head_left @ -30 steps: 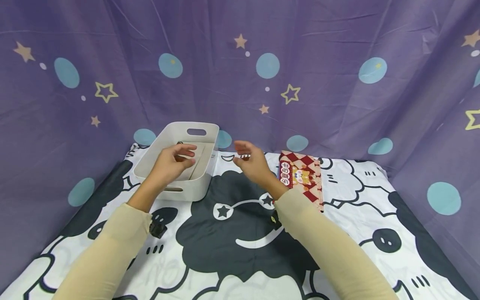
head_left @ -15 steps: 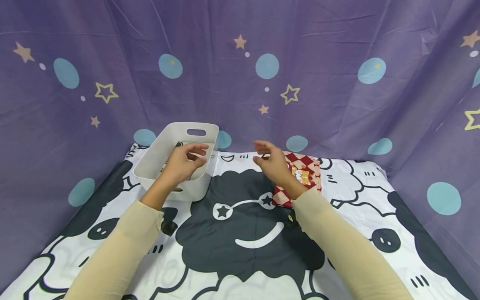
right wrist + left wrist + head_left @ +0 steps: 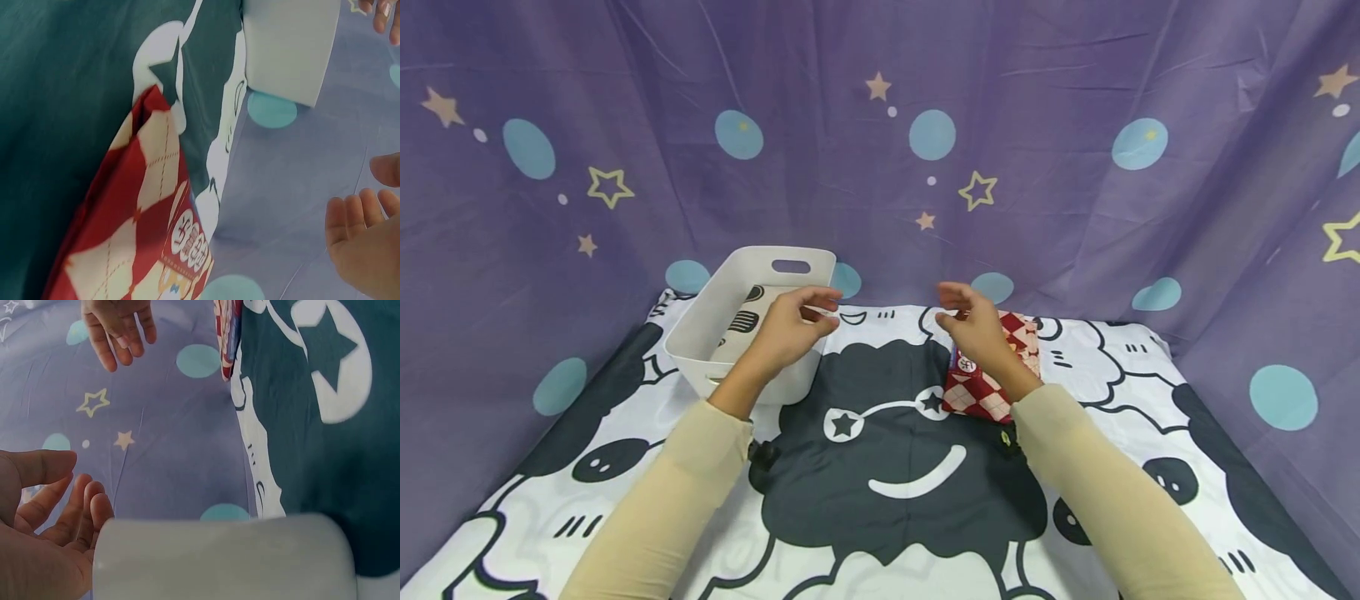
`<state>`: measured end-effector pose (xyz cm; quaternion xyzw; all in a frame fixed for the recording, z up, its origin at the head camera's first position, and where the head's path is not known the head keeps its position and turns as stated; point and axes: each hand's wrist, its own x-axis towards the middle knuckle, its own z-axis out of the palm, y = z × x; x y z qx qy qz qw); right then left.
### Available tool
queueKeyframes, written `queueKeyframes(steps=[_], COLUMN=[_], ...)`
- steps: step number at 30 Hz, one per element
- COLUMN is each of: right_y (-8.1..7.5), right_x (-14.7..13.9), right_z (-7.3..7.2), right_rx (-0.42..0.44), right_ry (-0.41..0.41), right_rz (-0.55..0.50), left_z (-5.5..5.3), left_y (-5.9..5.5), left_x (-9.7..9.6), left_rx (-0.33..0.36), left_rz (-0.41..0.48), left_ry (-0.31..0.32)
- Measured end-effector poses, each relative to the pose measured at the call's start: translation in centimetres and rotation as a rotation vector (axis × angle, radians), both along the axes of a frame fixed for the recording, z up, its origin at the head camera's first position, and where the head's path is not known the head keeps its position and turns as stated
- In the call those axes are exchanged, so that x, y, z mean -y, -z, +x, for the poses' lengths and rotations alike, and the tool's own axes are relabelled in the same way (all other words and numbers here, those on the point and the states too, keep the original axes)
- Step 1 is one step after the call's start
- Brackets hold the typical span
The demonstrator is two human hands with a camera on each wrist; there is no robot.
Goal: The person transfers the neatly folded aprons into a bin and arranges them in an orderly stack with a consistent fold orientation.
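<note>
In the head view my left hand (image 3: 793,327) hovers over the right side of a white plastic bin (image 3: 698,329), its fingers loosely bent and holding nothing. The left wrist view has the same hand (image 3: 53,528) beside the blurred bin wall (image 3: 225,562). My right hand (image 3: 976,332), also holding nothing, hovers over a red-and-cream diamond-patterned package (image 3: 973,398) and hides part of it. The right wrist view puts that package (image 3: 140,206) at left, its printed label showing, with my right hand (image 3: 365,240) apart from it.
Inside the bin lies a flat beige item (image 3: 747,321) with black printed shapes. A cloth with a sheep print (image 3: 910,517) covers the surface, and a purple curtain (image 3: 850,167) with stars and dots hangs behind. A small dark object (image 3: 763,457) shows at my left sleeve.
Both hands have shifted right together, keeping their distance apart. The left went from the bin's middle to its right side, showing more of the beige item; the right came over the package.
</note>
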<state>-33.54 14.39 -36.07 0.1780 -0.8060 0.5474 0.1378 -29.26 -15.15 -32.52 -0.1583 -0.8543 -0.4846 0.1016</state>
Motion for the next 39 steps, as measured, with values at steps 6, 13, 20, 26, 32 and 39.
queueKeyframes(steps=[6,13,20,26,32,39], right_y=[0.4,0.8,1.4,1.9,2.4,3.2], right_x=[-1.7,-3.4,-5.3,-7.2,-8.9,-10.5], right_z=[-0.2,-0.2,-0.2,-0.3,-0.1,-0.3], right_rx=[-0.002,0.016,0.067,0.101,0.167,0.262], right_ry=[0.018,0.052,0.105,0.157,0.198,0.277], right_rz=[-0.024,-0.036,-0.016,-0.027,-0.068,-0.154], left_z=[-0.2,-0.6,-0.9,-1.1,-1.5,-1.9], left_y=[0.3,0.9,1.6,2.2,3.1,3.9], left_x=[-1.4,-3.0,-4.2,-5.5,-6.4,-7.2], left_rx=[-0.008,0.005,0.014,0.057,0.108,0.153], left_rz=[0.013,0.016,0.117,0.176,0.235,0.261], left_ry=[0.031,0.053,0.082,0.097,0.104,0.088])
